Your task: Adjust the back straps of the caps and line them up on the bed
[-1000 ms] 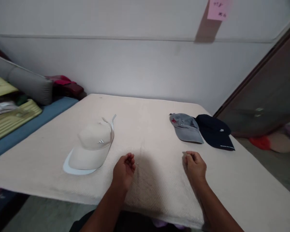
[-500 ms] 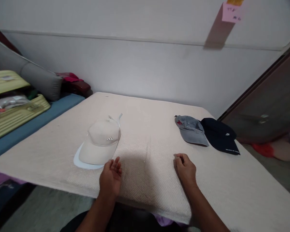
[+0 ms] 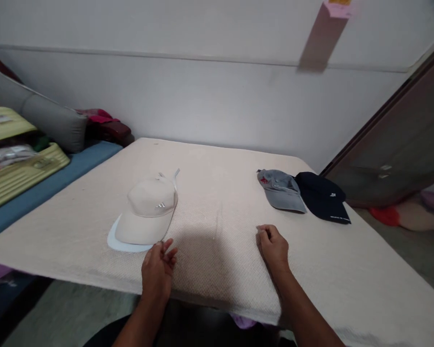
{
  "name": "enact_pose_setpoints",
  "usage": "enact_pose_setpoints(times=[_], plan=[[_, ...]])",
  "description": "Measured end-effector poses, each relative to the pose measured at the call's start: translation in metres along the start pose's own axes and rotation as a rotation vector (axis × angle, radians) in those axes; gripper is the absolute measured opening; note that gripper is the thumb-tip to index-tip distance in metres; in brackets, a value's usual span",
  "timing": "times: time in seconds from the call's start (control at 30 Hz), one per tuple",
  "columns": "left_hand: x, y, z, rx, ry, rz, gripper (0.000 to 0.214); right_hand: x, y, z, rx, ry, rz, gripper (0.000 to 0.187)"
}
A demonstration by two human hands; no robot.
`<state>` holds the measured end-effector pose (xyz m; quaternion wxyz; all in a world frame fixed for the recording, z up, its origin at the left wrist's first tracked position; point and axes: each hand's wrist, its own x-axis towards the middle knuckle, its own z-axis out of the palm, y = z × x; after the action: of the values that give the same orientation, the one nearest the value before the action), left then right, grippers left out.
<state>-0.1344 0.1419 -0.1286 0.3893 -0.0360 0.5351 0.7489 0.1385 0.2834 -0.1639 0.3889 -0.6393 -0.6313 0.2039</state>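
Note:
A cream baseball cap lies at the left of the cloth-covered table, its brim towards me. Under that brim a pale blue brim sticks out, and a strap rises behind the crown. My left hand is beside the brim's front right corner, fingers apart and loosely bent; whether it touches the brim I cannot tell. My right hand rests on the table with fingers curled in and nothing visible in them. Beyond it lie a grey cap and a navy cap, side by side and overlapping.
A light cloth covers the table, which stands against a white wall. To the left, an open yellow case and a grey cushion sit on a blue surface. A pink note hangs on the wall.
My left hand has turned slightly, its fingers shifting at the brim's corner. My right hand stays curled on the table. The view has shifted a little, and the caps lie as before.

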Motion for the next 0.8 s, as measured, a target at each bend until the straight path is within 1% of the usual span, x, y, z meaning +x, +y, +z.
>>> enact_pose_setpoints(times=[0.1,0.17,0.3,0.37,0.5,0.6,0.67,0.7,0.73,0.8], plan=[[0.004,0.002,-0.001,-0.002,-0.006,0.035,0.007,0.0,-0.001,0.0,-0.006,0.003,-0.013,0.023],[0.008,0.007,0.0,0.02,-0.029,0.055,0.011,0.001,-0.001,0.0,-0.019,0.006,-0.019,0.022],[0.013,0.023,0.005,0.047,-0.11,0.028,0.018,0.001,-0.002,0.0,-0.025,0.008,-0.018,0.022],[0.014,0.031,0.007,0.05,-0.154,0.038,0.023,0.0,-0.003,0.0,-0.026,0.015,-0.014,0.022],[0.009,0.039,0.015,0.095,-0.226,0.157,0.024,0.0,-0.003,0.0,-0.026,0.015,-0.006,0.024],[0.002,0.034,0.024,0.185,-0.269,0.282,0.025,0.0,-0.007,0.004,0.006,0.009,0.014,0.023],[-0.005,0.026,0.03,0.24,-0.297,0.338,0.025,-0.002,-0.017,0.006,0.128,-0.03,0.07,0.019],[-0.009,0.021,0.034,0.262,-0.322,0.354,0.025,-0.004,-0.024,0.007,0.233,-0.077,0.109,0.018],[-0.014,0.015,0.037,0.283,-0.35,0.359,0.025,-0.007,-0.032,0.007,0.37,-0.14,0.149,0.018],[-0.027,0.003,0.043,0.334,-0.416,0.341,0.027,-0.014,-0.049,0.004,0.641,-0.296,0.204,0.024]])
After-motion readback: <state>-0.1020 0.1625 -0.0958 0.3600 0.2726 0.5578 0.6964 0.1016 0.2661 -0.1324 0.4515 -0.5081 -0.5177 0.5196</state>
